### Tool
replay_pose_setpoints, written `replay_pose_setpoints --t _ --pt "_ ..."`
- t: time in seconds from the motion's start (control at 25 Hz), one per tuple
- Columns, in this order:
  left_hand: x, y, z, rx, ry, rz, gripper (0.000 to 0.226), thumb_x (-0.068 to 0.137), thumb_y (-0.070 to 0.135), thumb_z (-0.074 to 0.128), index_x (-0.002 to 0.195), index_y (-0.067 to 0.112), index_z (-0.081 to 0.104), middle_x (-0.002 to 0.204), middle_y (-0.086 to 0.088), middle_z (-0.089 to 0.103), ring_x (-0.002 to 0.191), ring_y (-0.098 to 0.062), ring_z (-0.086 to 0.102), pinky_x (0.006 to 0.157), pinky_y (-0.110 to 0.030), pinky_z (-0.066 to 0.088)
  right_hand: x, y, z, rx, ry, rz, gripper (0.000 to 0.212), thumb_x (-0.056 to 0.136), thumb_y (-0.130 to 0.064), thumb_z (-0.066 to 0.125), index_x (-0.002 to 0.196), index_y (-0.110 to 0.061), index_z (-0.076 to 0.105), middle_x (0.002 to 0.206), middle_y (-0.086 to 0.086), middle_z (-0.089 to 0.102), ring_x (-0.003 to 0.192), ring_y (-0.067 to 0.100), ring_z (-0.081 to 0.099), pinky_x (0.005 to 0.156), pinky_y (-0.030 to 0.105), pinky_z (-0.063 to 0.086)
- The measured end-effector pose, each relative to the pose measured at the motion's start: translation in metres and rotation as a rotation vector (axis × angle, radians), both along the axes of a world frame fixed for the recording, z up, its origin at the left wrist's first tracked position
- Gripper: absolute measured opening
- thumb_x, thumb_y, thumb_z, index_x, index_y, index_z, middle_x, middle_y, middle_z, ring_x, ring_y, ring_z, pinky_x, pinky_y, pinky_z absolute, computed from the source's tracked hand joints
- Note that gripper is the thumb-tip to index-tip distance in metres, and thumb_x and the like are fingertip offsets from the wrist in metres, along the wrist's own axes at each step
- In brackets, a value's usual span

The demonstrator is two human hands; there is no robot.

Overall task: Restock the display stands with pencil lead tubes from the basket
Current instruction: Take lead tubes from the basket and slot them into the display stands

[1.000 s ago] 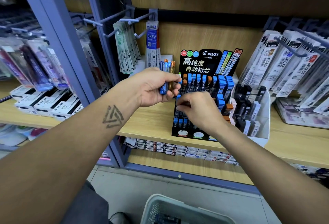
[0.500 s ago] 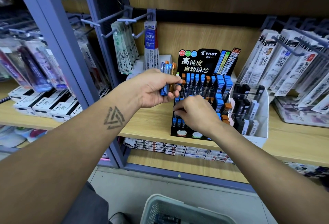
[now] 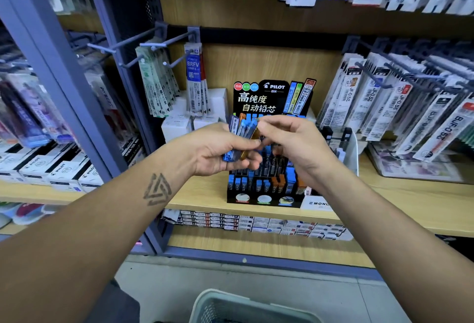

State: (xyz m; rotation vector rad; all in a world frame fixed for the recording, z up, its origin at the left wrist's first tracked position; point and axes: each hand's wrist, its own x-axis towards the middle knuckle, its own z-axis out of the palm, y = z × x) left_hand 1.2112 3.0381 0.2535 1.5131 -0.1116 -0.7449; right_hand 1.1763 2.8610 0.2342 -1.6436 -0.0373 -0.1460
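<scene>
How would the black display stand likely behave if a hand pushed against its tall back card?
The stand probably tips or slides easily: it looks like light card, standing free on the shelf. Its back card rises high, giving leverage. The tubes standing in its slots would likely rattle or spill.

Blue, orange lead tubes (image 3: 242,140) bunched upright before black stand (image 3: 266,194).

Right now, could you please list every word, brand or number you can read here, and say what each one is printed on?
"PILOT" and "高纯度 自动铅芯": header of the black display stand.
"BRFV": hanging refill pack.
"JF-0.5" and "BJF-0.5": hanging refill packs on the right.
"PILOT": white boxes on the left shelf.
"MONO", cut off: white card.
Too small or blurred: lead tubes in the left hand, top-row packets, bottom-shelf boxes.
</scene>
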Motion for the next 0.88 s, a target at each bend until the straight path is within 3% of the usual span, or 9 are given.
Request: replay_pose_setpoints --t 0.12,0.24,0.36,0.56,0.88 --pt "-0.003 -0.010 -0.002 -0.022 0.027 -0.063 0.020 0.093 0.008 0.067 0.110 -0.003 0.069 0.086 -0.023 0.072 0.077 -0.029 0.075 0.059 -0.023 0.060 0.001 -0.011 -0.002 0.034 0.021 -0.064 0.014 0.083 -0.004 0.078 0.094 -0.013 0.076 0.078 0.007 0.072 0.072 0.016 0.066 0.074 0.031 0.052" --pt "0.000 -0.013 -0.001 -0.058 0.074 -0.062 0.029 0.095 0.008 0.064 0.117 -0.010 0.065 0.095 -0.028 0.072 0.084 -0.034 0.075 0.068 -0.027 0.063 0.000 -0.021 -0.001 0.054 0.048 -0.091 0.015 0.083 0.001 0.076 0.097 -0.004 0.074 0.076 0.010 0.071 0.066 0.015 0.065 0.066 0.026 0.053" --pt "0.004 -0.015 -0.001 -0.042 0.082 -0.045 0.029 0.095 0.008 0.064 0.117 -0.010 0.066 0.093 -0.025 0.073 0.076 -0.026 0.075 0.058 -0.022 0.060 -0.002 -0.029 0.001 0.128 0.065 -0.081 0.019 0.084 0.004 0.073 0.104 0.001 0.073 0.085 0.019 0.071 0.071 0.019 0.067 0.068 0.025 0.057" --pt "0.009 -0.024 -0.006 -0.027 0.051 0.049 0.017 0.088 0.000 0.068 0.105 -0.003 0.070 0.078 -0.015 0.068 0.061 -0.015 0.067 0.049 -0.018 0.053 -0.003 -0.039 0.004 0.103 0.121 -0.089 0.012 0.088 0.000 0.072 0.099 0.003 0.074 0.083 0.018 0.072 0.067 0.018 0.066 0.065 0.023 0.057" --pt "0.016 -0.029 -0.002 0.008 -0.022 0.098 0.018 0.091 0.011 0.070 0.106 0.001 0.072 0.079 -0.013 0.071 0.054 -0.013 0.061 0.042 -0.017 0.046 -0.006 -0.070 0.020 -0.047 -0.060 -0.254 0.012 0.082 0.003 0.077 0.092 -0.003 0.075 0.074 0.010 0.074 0.067 0.018 0.071 0.064 0.023 0.057"
